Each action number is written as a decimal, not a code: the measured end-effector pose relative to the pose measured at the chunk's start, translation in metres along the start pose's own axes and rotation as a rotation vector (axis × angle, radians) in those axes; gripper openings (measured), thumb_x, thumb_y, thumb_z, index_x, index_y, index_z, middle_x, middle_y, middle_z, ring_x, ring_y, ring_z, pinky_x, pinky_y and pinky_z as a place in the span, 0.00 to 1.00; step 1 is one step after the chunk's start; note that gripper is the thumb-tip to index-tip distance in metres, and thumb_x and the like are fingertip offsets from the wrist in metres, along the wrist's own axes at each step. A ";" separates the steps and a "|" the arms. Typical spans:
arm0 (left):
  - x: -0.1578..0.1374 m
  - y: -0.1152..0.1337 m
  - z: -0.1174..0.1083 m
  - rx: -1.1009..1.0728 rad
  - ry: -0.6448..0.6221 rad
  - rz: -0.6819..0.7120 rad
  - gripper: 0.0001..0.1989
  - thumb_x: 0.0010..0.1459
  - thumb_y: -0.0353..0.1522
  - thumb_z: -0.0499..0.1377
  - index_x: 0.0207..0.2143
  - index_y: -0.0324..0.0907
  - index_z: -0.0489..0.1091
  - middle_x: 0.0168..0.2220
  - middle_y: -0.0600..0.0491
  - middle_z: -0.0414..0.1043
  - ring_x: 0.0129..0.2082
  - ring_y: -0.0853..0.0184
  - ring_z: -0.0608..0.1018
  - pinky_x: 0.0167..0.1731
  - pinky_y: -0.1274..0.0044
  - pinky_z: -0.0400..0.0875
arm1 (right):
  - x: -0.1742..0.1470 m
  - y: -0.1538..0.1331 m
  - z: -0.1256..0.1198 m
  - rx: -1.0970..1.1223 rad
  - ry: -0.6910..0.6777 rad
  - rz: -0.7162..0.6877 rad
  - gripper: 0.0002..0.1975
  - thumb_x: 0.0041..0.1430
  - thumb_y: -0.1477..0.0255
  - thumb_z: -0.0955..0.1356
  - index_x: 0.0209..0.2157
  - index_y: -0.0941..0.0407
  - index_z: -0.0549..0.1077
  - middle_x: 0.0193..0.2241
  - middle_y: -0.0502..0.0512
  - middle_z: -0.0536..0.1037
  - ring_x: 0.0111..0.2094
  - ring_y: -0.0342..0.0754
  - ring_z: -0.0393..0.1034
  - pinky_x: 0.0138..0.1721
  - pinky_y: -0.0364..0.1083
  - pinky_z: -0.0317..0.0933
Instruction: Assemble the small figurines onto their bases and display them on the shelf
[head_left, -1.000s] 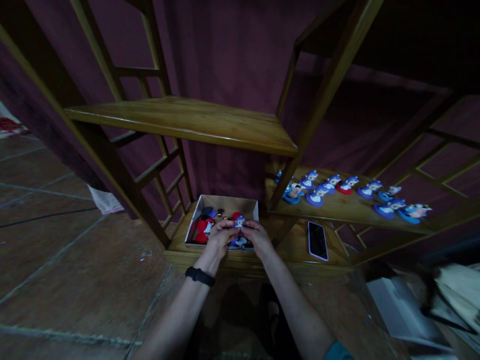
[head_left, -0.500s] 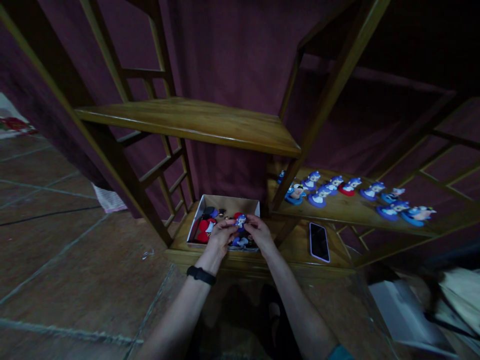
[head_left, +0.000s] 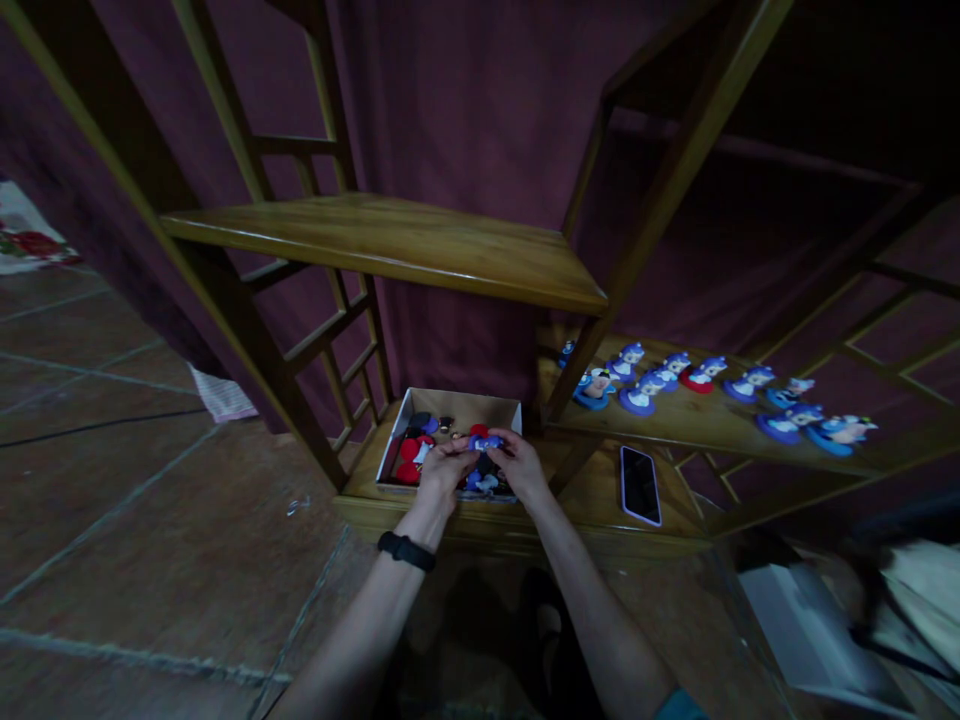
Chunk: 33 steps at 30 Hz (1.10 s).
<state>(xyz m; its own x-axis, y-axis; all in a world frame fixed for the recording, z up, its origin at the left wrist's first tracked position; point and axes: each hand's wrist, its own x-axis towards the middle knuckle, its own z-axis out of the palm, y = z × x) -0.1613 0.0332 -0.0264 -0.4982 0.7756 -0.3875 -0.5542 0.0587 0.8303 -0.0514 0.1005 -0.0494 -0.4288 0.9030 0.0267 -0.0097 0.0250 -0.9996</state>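
Between the fingers of both hands is a small purple-blue and white figurine (head_left: pixel 486 442), held over an open cardboard box (head_left: pixel 495 407). My left hand (head_left: pixel 444 468) pinches it from the left, and my right hand (head_left: pixel 519 465) grips its right end. It lies sideways, its long side running from one hand to the other. Inside the box are red round pieces (head_left: pixel 409 460), dark and purple pieces (head_left: pixel 421 424), and blue-white parts (head_left: pixel 481 482) below the hands. My fingers partly hide the figurine and some box contents.
On the right shelf stand several figurines (head_left: pixel 639 393) with purple, red or blue bases. A phone (head_left: pixel 640 485) lies on the lower ledge. Above the box juts a wooden shelf (head_left: pixel 390 240). A post (head_left: pixel 645 230) rises right of the hands. A grey-white box (head_left: pixel 810 620) sits on the floor.
The figurine has turned from roughly upright to lying sideways between my fingers. Both hands stay over the box. The whole view has shifted slightly.
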 end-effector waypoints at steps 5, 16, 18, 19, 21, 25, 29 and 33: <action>0.002 -0.001 -0.001 0.017 0.026 0.015 0.12 0.35 0.19 0.63 0.27 0.36 0.72 0.19 0.55 0.72 0.17 0.74 0.70 0.21 0.81 0.65 | 0.002 0.007 0.003 -0.047 -0.014 -0.015 0.17 0.44 0.70 0.69 0.40 0.53 0.73 0.36 0.50 0.77 0.34 0.45 0.70 0.40 0.45 0.63; 0.005 -0.006 0.000 0.078 0.029 0.232 0.09 0.35 0.18 0.62 0.22 0.36 0.73 0.21 0.53 0.74 0.22 0.72 0.73 0.30 0.80 0.67 | -0.003 0.010 0.008 -0.119 0.019 -0.034 0.15 0.44 0.72 0.68 0.38 0.52 0.74 0.34 0.50 0.77 0.34 0.47 0.71 0.40 0.46 0.64; 0.005 -0.005 0.000 0.088 0.032 0.261 0.09 0.35 0.18 0.62 0.21 0.36 0.73 0.21 0.54 0.74 0.22 0.72 0.73 0.30 0.79 0.67 | -0.004 0.009 0.009 -0.128 0.018 -0.049 0.14 0.44 0.72 0.68 0.37 0.52 0.75 0.34 0.50 0.77 0.34 0.47 0.71 0.39 0.46 0.65; 0.005 -0.005 0.000 0.087 0.036 0.268 0.09 0.35 0.18 0.62 0.21 0.37 0.73 0.21 0.54 0.74 0.22 0.72 0.73 0.30 0.79 0.67 | -0.005 0.008 0.009 -0.136 0.019 -0.060 0.14 0.45 0.72 0.67 0.37 0.51 0.75 0.34 0.50 0.77 0.34 0.47 0.71 0.39 0.46 0.65; 0.005 -0.005 -0.001 0.080 0.040 0.263 0.09 0.34 0.18 0.63 0.21 0.36 0.73 0.21 0.54 0.74 0.22 0.71 0.73 0.31 0.78 0.67 | -0.007 0.005 0.010 -0.165 0.023 -0.088 0.14 0.45 0.72 0.67 0.37 0.51 0.75 0.34 0.50 0.77 0.34 0.47 0.71 0.40 0.46 0.64; 0.005 -0.005 -0.003 0.064 0.044 0.221 0.09 0.33 0.18 0.63 0.21 0.36 0.73 0.21 0.53 0.74 0.22 0.71 0.73 0.32 0.76 0.67 | -0.011 0.001 0.009 -0.236 0.030 -0.147 0.14 0.47 0.73 0.66 0.38 0.51 0.75 0.34 0.50 0.77 0.34 0.47 0.71 0.41 0.46 0.64; 0.006 -0.005 -0.003 0.060 0.048 0.195 0.10 0.32 0.17 0.62 0.21 0.35 0.73 0.20 0.54 0.73 0.22 0.71 0.72 0.30 0.77 0.67 | -0.013 -0.002 0.007 -0.309 0.018 -0.171 0.14 0.47 0.74 0.66 0.38 0.50 0.75 0.35 0.51 0.76 0.34 0.47 0.70 0.41 0.46 0.63; 0.006 -0.006 -0.005 0.081 0.027 0.145 0.09 0.33 0.18 0.62 0.22 0.35 0.73 0.18 0.54 0.72 0.18 0.73 0.70 0.24 0.79 0.66 | -0.012 -0.004 0.006 -0.295 0.005 -0.178 0.14 0.47 0.74 0.66 0.38 0.50 0.75 0.34 0.50 0.76 0.35 0.47 0.70 0.42 0.46 0.62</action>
<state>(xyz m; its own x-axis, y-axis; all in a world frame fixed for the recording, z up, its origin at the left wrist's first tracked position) -0.1640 0.0349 -0.0361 -0.5875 0.7625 -0.2710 -0.4205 -0.0015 0.9073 -0.0519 0.0865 -0.0454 -0.4397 0.8752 0.2018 0.1779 0.3051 -0.9356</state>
